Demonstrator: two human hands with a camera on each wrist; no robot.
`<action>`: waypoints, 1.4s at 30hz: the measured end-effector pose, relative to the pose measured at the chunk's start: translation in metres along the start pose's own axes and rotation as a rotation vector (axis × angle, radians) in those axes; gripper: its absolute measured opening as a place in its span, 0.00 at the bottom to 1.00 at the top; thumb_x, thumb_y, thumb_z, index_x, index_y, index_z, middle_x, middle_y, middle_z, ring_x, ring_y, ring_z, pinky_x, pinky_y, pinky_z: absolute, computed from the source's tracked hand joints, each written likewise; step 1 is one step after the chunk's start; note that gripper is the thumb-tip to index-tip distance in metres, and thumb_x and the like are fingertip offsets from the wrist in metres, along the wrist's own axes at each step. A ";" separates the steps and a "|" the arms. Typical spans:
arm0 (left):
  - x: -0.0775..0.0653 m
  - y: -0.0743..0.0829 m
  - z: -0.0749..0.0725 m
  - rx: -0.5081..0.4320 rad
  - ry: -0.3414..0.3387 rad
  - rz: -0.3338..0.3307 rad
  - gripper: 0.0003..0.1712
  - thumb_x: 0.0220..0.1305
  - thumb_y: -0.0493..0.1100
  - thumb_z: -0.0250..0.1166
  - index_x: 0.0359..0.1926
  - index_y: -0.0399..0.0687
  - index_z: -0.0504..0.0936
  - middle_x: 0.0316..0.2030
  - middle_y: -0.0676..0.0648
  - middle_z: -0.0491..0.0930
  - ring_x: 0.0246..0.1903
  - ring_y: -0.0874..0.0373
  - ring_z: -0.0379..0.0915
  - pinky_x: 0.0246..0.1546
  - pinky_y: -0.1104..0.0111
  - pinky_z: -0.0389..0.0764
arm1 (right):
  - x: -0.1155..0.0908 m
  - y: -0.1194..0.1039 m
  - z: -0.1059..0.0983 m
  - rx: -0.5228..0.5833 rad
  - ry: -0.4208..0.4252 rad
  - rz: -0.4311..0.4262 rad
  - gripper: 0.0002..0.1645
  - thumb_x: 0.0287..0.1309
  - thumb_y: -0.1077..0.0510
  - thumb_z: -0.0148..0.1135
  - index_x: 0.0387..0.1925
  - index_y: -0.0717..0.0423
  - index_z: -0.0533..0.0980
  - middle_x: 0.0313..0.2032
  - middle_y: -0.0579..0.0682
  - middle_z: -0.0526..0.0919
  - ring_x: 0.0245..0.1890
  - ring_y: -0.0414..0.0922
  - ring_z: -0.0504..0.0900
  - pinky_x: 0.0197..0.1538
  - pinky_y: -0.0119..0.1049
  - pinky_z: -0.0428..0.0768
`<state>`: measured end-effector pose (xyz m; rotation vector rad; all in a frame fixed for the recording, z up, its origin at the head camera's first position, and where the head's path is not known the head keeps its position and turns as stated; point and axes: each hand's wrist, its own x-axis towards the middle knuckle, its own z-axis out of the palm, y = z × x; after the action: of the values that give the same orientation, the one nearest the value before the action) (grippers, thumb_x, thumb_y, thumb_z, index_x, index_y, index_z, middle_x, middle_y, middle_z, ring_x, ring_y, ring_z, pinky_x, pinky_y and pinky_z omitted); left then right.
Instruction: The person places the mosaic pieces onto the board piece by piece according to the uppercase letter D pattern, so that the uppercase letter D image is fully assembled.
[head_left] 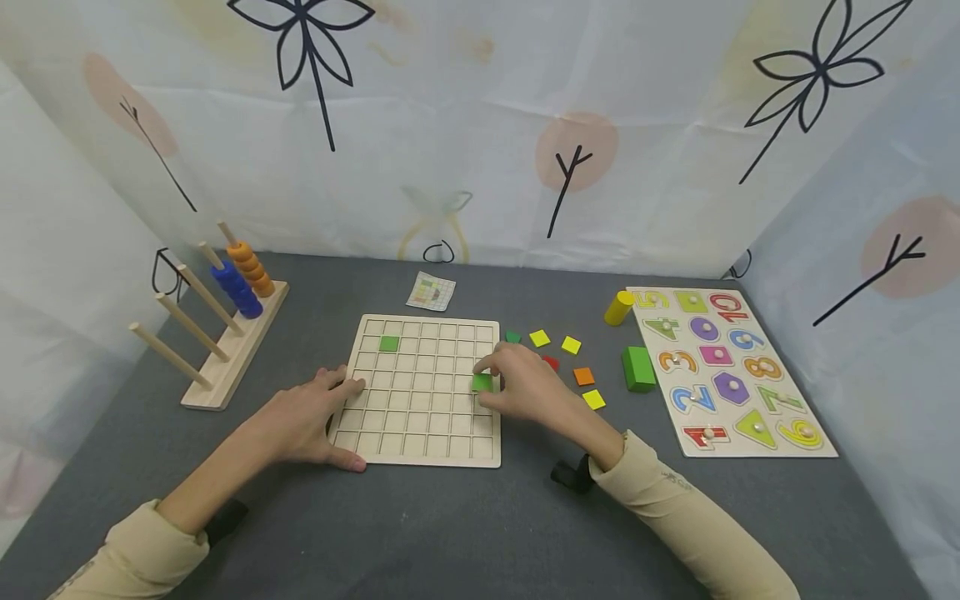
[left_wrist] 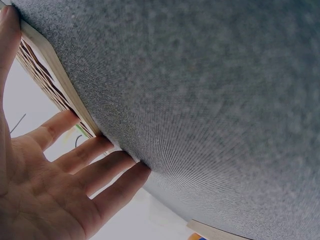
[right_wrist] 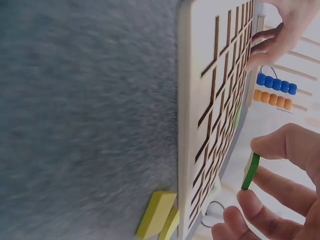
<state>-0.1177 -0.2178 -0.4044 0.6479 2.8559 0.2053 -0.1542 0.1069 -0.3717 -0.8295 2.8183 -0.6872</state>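
Note:
A wooden grid board [head_left: 420, 417] lies flat on the grey table, with a green square tile [head_left: 389, 343] in its upper left part. My left hand [head_left: 307, 421] rests against the board's left side, fingers spread, thumb by the near left corner; the left wrist view has its fingertips [left_wrist: 142, 167] on the table along the edge. Over the board's right side, my right hand [head_left: 525, 385] pinches a second green tile [right_wrist: 251, 171] between thumb and fingers. In the right wrist view that tile is tilted and held above the grid.
Loose yellow tiles [head_left: 571, 345], an orange tile [head_left: 583, 377], a red and a dark green one lie right of the board. Beyond are a green block [head_left: 638, 369], a yellow cylinder [head_left: 618, 307] and a number puzzle [head_left: 738, 442]. A peg stacker [head_left: 240, 346] stands left; a pattern card [head_left: 431, 292] lies behind.

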 end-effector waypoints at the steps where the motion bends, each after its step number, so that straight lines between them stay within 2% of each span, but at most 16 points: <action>1: 0.000 0.000 0.000 -0.001 0.000 0.001 0.69 0.35 0.83 0.73 0.71 0.44 0.72 0.71 0.26 0.66 0.66 0.22 0.67 0.49 0.32 0.78 | 0.003 -0.001 0.001 -0.009 0.008 -0.014 0.16 0.54 0.60 0.69 0.46 0.57 0.87 0.38 0.52 0.86 0.39 0.46 0.83 0.34 0.31 0.76; 9: 0.000 0.001 0.000 0.004 -0.006 -0.003 0.69 0.35 0.83 0.73 0.71 0.44 0.72 0.71 0.27 0.67 0.66 0.22 0.67 0.49 0.32 0.78 | 0.030 -0.006 0.009 0.007 0.028 -0.056 0.17 0.55 0.63 0.66 0.47 0.57 0.87 0.41 0.54 0.88 0.42 0.49 0.86 0.31 0.30 0.75; 18: 0.001 0.002 0.000 0.002 -0.001 0.004 0.69 0.35 0.83 0.73 0.71 0.44 0.72 0.71 0.27 0.67 0.66 0.23 0.67 0.47 0.31 0.78 | 0.058 -0.014 0.019 0.015 0.015 -0.043 0.18 0.58 0.62 0.66 0.50 0.57 0.86 0.44 0.55 0.87 0.45 0.48 0.85 0.40 0.36 0.80; 22: 0.001 0.002 0.000 0.003 -0.006 -0.004 0.69 0.34 0.84 0.73 0.71 0.44 0.72 0.71 0.27 0.67 0.67 0.23 0.67 0.48 0.30 0.77 | 0.072 -0.018 0.023 0.015 0.009 -0.039 0.18 0.58 0.63 0.65 0.51 0.57 0.86 0.46 0.55 0.87 0.47 0.49 0.85 0.38 0.34 0.78; 27: 0.001 0.002 -0.001 0.010 0.005 0.000 0.69 0.34 0.83 0.73 0.70 0.43 0.73 0.70 0.27 0.68 0.66 0.22 0.68 0.47 0.30 0.78 | 0.091 -0.023 0.029 -0.007 0.006 -0.045 0.17 0.61 0.63 0.65 0.52 0.55 0.86 0.46 0.54 0.89 0.42 0.48 0.86 0.35 0.32 0.76; 34: 0.000 0.001 -0.001 0.008 0.013 0.008 0.68 0.35 0.82 0.74 0.70 0.42 0.73 0.69 0.26 0.68 0.65 0.23 0.68 0.48 0.32 0.79 | 0.108 -0.030 0.035 0.001 -0.036 -0.025 0.16 0.66 0.61 0.64 0.55 0.56 0.85 0.54 0.53 0.88 0.51 0.48 0.88 0.48 0.40 0.86; 40: 0.000 0.001 -0.002 0.005 0.017 0.014 0.68 0.35 0.82 0.74 0.70 0.42 0.73 0.69 0.26 0.68 0.65 0.22 0.69 0.48 0.32 0.79 | 0.116 -0.031 0.039 0.008 -0.064 -0.027 0.17 0.65 0.60 0.67 0.54 0.56 0.85 0.51 0.53 0.89 0.46 0.47 0.88 0.46 0.39 0.85; 42: 0.000 0.001 -0.002 0.006 0.016 0.013 0.68 0.35 0.82 0.74 0.70 0.42 0.73 0.69 0.26 0.69 0.65 0.22 0.69 0.48 0.32 0.79 | 0.117 -0.031 0.040 -0.001 -0.067 -0.025 0.17 0.65 0.59 0.68 0.54 0.55 0.85 0.51 0.52 0.89 0.47 0.46 0.88 0.48 0.39 0.85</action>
<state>-0.1175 -0.2174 -0.4025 0.6686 2.8692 0.2043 -0.2285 0.0050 -0.3923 -0.8720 2.7534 -0.6493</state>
